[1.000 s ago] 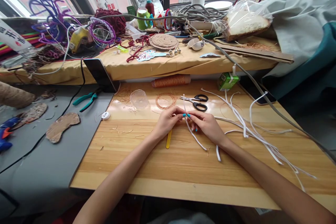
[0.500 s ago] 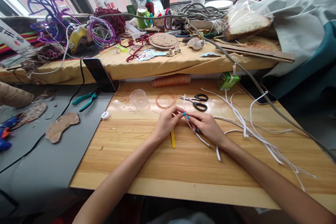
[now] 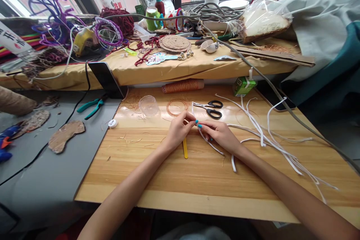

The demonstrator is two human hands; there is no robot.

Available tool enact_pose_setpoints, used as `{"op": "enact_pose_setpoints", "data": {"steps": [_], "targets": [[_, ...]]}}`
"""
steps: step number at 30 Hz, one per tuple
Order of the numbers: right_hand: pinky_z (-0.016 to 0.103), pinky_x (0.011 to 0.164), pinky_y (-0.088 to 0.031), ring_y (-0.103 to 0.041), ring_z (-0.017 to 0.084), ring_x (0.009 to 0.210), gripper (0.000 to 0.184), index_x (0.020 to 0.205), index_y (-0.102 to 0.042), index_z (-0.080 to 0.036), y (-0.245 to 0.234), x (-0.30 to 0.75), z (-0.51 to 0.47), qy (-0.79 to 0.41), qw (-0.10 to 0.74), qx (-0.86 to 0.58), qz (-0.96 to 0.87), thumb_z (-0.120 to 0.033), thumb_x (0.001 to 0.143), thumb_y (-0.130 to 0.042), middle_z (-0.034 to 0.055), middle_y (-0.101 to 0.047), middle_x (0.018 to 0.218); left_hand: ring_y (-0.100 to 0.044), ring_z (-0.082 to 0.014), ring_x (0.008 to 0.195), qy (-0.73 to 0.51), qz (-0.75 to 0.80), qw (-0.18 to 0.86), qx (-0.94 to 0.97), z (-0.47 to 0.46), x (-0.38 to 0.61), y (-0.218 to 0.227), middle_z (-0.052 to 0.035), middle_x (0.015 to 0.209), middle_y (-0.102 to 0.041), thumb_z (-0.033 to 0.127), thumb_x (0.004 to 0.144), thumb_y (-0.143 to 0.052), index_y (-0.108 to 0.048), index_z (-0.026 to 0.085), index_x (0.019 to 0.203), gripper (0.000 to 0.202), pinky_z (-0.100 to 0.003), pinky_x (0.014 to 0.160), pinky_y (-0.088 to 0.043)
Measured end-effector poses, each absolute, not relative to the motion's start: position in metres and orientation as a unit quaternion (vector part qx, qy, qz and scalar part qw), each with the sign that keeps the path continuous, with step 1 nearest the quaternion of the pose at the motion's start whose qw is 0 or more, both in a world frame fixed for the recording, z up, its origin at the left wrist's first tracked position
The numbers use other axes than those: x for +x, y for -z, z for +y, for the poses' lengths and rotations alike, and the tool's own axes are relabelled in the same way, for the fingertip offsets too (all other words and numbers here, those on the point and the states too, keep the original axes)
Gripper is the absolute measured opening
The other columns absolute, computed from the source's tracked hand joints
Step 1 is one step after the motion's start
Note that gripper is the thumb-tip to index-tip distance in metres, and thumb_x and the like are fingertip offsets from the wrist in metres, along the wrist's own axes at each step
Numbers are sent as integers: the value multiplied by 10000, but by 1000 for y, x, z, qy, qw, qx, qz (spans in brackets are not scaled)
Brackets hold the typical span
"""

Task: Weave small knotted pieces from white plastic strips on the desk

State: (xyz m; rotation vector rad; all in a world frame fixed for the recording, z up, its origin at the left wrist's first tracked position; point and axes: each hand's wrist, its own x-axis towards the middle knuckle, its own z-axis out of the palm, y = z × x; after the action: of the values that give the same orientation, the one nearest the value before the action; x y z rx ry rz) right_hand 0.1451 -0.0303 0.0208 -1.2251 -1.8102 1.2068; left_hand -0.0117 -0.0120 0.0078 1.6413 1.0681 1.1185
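Note:
A thin white cord (image 3: 211,145) is pinched between my two hands, which meet over the middle of the wooden table. My left hand (image 3: 181,127) is closed on it with thumb and forefinger; its upper end sticks up past the fingertips. My right hand (image 3: 218,133) pinches the same cord just beside, and the longer end trails down to the right. Beneath my left hand lies a yellow flat stick (image 3: 185,149), partly covered. Black-handled scissors (image 3: 213,109) lie just beyond my fingers. More white cords (image 3: 275,143) are spread to the right of my right hand.
Beyond my hands are a coil of orange wire (image 3: 177,107), a clear plastic cup (image 3: 148,105) and a spool of orange thread (image 3: 182,86). A green drink carton (image 3: 244,86) stands at the back right. Teal pliers (image 3: 91,108) lie left. A grey cable (image 3: 270,82) crosses the right side.
The upper end of the white cord has swung a little to the left between my fingers. Both hands keep their pinch in nearly the same place.

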Motion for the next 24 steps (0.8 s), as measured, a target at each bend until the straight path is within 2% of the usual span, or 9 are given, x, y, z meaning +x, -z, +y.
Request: {"op": "enact_pose_setpoints", "data": {"steps": [5,8,12,19,24], "targets": [[250,605,-387,-511,135,632,257,890,-620,-191,-17,144,-31,-345,296,-458,-764,-328,798,-422,35,-597,727,-525,-102,709,-445,407,425,675,-12,-13,-10,-22,795,-547,194,756,-475,-553,180,932,193,-204,623,-422],[275,683,-390,-530,161,743,248,905,-608,-192,-16,143,-32,-297,293,-445,-792,-283,818,-394,59,-606,816,-521,-122,775,-443,405,398,693,-11,-13,-10,-38,845,-562,190,763,-468,-590,191,914,194,-216,665,-421],[282,705,-397,-534,166,785,240,914,-589,-195,-15,142,-32,-292,290,-438,-799,-254,830,-371,61,-604,856,-525,-129,783,-443,407,403,689,-10,-13,-8,-42,849,-572,200,758,-478,-608,185,874,176,-219,667,-426],[272,687,-386,-515,159,752,207,794,-558,-184,-17,141,-31,-299,282,-439,-799,-234,829,-360,56,-581,798,-516,-117,719,-448,411,457,650,-11,-13,-7,-32,819,-564,239,732,-512,-597,173,816,136,-204,601,-429],[237,614,-367,-484,126,646,213,739,-534,-174,-19,143,-29,-372,281,-465,-752,-251,827,-356,22,-547,697,-490,-88,646,-468,375,548,583,-10,-13,-10,3,718,-525,252,702,-556,-482,177,944,263,-184,549,-412]]}}
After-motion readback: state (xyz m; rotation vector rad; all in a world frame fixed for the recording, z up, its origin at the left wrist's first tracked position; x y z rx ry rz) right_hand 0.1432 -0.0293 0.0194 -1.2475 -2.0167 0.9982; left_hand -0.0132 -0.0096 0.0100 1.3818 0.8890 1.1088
